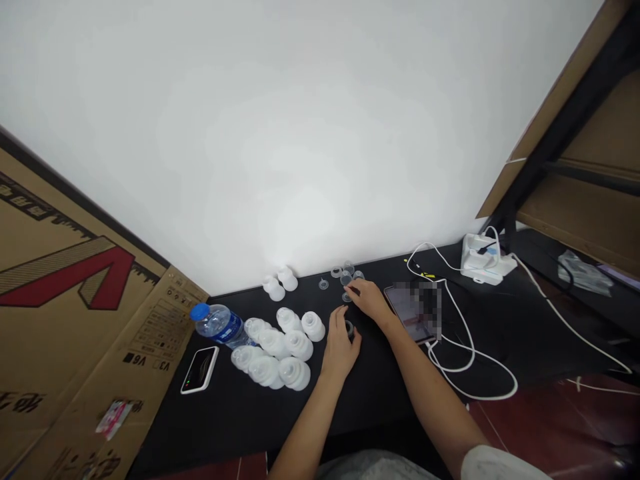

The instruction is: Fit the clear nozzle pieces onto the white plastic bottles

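Observation:
Near the middle of the black table (pixel 360 387), my left hand (pixel 341 343) curls round a small ring-shaped piece (pixel 349 328). Further back, my right hand (pixel 369 299) has its fingertips closed at a clear nipple-like piece (pixel 346 297). Behind it lie several more clear pieces (pixel 346 277), and one sits apart (pixel 323 284) to their left. Several white bottles with clear tops (pixel 274 342) stand grouped left of my left hand. Two white pieces (pixel 276 288) are by the wall.
A water bottle (pixel 220 323) and a white-edged phone (pixel 199 369) are at the left, beside a cardboard box (pixel 75 300). To the right lie a tablet (pixel 413 310), looping white cables (pixel 470 333) and a white power strip (pixel 483 259). The white wall (pixel 300 133) borders the table's back.

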Available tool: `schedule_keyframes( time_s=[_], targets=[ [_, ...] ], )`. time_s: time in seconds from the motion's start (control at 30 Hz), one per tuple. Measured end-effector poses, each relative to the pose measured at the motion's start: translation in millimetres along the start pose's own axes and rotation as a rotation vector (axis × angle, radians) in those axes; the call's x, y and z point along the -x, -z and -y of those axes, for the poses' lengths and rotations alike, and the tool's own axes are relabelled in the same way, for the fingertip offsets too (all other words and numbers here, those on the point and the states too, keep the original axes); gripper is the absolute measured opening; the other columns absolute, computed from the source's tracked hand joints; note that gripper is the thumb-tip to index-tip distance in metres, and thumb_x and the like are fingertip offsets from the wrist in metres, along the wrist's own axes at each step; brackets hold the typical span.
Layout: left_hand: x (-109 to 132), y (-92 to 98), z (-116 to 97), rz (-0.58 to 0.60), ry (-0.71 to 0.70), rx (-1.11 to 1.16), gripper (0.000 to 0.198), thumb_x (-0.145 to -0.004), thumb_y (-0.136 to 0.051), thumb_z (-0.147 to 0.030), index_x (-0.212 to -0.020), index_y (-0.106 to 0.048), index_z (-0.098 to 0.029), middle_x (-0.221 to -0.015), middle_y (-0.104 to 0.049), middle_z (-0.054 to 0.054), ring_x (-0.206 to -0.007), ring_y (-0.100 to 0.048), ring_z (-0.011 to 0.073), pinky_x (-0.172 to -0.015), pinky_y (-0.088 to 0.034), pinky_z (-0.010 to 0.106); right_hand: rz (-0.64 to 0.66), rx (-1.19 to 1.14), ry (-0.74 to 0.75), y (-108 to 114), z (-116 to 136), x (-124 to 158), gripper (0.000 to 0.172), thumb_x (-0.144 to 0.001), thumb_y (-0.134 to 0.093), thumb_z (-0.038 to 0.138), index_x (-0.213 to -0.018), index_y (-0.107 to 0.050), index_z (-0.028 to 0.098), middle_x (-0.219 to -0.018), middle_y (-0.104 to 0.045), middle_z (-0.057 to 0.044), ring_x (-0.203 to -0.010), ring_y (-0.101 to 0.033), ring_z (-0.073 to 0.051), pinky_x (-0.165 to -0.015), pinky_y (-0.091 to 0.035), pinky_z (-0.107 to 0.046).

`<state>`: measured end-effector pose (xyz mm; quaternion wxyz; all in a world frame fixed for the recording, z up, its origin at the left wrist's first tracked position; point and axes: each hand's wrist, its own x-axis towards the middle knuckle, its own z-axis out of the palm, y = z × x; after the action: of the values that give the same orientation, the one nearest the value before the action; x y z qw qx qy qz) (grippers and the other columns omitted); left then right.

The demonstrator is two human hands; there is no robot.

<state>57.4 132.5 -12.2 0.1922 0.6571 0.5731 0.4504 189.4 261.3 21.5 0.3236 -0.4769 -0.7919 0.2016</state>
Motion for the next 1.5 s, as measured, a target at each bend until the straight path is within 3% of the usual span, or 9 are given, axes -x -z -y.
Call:
schedule_keyframes(
  time_s=[0.23, 0.33, 0.53, 0.63, 0.77, 0.9, 1.07, 1.3, 1.5],
  targets=[
    [-2, 6.0, 2, -0.037, 0.127, 0.266, 0.033, -0.106, -0.062, -0.038, -0.136, -0.066, -0.025, -0.136, -0.069, 0.014, -0.131, -0.066, 0.0314, -0.116, -0.049, 0.053, 0.169, 0.061, -0.037, -3, -3, 5, 0.015, -0.086, -0.086, 0.022, -0.099, -0.079, 0.022, -0.085, -0.078, -0.006, -0.081, -0.074, -0.025, -0.071, -0.046, -0.028],
    [-10, 8.4, -4, -0.081, 0.238, 0.510, 0.037, -0.106, -0.061, -0.053, -0.121, -0.073, -0.022, -0.120, -0.076, 0.014, -0.109, -0.075, 0.0283, -0.102, -0.058, 0.047, 0.165, 0.054, -0.052, -6, -3, 4, 0.008, -0.091, -0.081, 0.025, -0.094, -0.075, 0.022, -0.089, -0.078, -0.007, -0.082, -0.073, -0.024, -0.071, -0.047, -0.029],
    [-46, -5.4, -13, -0.235, 0.414, 1.050, 0.056, -0.097, -0.065, -0.069, -0.106, -0.074, -0.015, -0.095, -0.079, 0.013, -0.078, -0.075, 0.0212, -0.064, -0.055, 0.029, -0.017, -0.246, -0.087, -8, -2, -2, 0.024, -0.101, -0.064, 0.045, -0.108, -0.065, 0.023, -0.089, -0.076, -0.004, -0.072, -0.070, -0.021, -0.070, -0.052, -0.031],
    [-53, -16.0, -11, -0.298, 0.494, 1.224, 0.052, -0.094, -0.069, -0.064, -0.100, -0.073, -0.013, -0.083, -0.076, 0.010, -0.066, -0.067, 0.0159, -0.055, -0.045, 0.023, -0.145, -0.475, -0.091, -8, -2, -3, 0.028, -0.093, -0.072, 0.047, -0.106, -0.065, 0.023, -0.086, -0.075, -0.001, -0.067, -0.067, -0.019, -0.067, -0.054, -0.031],
    [-44, -20.1, -9, -0.241, 0.480, 1.410, 0.037, -0.093, -0.066, -0.052, -0.100, -0.069, -0.016, -0.088, -0.075, 0.009, -0.065, -0.064, 0.0156, -0.055, -0.042, 0.025, -0.205, -0.621, -0.140, -6, -4, -6, 0.034, -0.083, -0.081, 0.049, -0.101, -0.073, 0.021, -0.080, -0.072, -0.002, -0.068, -0.063, -0.019, -0.059, -0.051, -0.029],
    [-39, -18.2, -8, -0.251, 0.494, 1.381, 0.032, -0.092, -0.069, -0.048, -0.106, -0.065, -0.019, -0.093, -0.075, 0.008, -0.068, -0.066, 0.0168, -0.060, -0.046, 0.028, -0.122, -0.871, -0.208, -1, -1, -8, 0.048, -0.080, -0.085, 0.052, -0.114, -0.078, 0.018, -0.084, -0.073, -0.003, -0.063, -0.057, -0.016, -0.052, -0.047, -0.026],
    [-42, -20.7, -8, -0.222, 0.526, 1.349, 0.045, -0.093, -0.075, -0.055, -0.116, -0.067, -0.017, -0.103, -0.076, 0.010, -0.075, -0.070, 0.0168, -0.065, -0.050, 0.028, -0.109, -0.975, -0.219, 5, 4, -7, 0.042, -0.085, -0.080, 0.055, -0.110, -0.079, 0.020, -0.086, -0.072, -0.003, -0.057, -0.048, -0.012, -0.050, -0.043, -0.026],
    [-44, -18.7, -1, -0.248, 0.610, 1.385, 0.048, -0.093, -0.072, -0.059, -0.113, -0.074, -0.015, -0.097, -0.075, 0.009, -0.068, -0.061, 0.0115, -0.062, -0.048, 0.024, -0.091, -0.861, -0.119, 6, 8, -5, 0.032, -0.086, -0.078, 0.043, -0.108, -0.073, 0.021, -0.081, -0.065, 0.000, -0.069, -0.057, -0.016, -0.060, -0.047, -0.027],
    [-46, -19.5, -2, -0.255, 0.495, 1.310, 0.043, -0.092, -0.073, -0.050, -0.119, -0.075, -0.017, -0.110, -0.076, 0.010, -0.081, -0.067, 0.0161, -0.067, -0.050, 0.027, 0.017, -0.614, -0.031, -1, 8, 2, 0.025, -0.086, -0.074, 0.038, -0.105, -0.075, 0.022, -0.085, -0.071, -0.002, -0.071, -0.061, -0.018, -0.067, -0.052, -0.030]
  ],
)
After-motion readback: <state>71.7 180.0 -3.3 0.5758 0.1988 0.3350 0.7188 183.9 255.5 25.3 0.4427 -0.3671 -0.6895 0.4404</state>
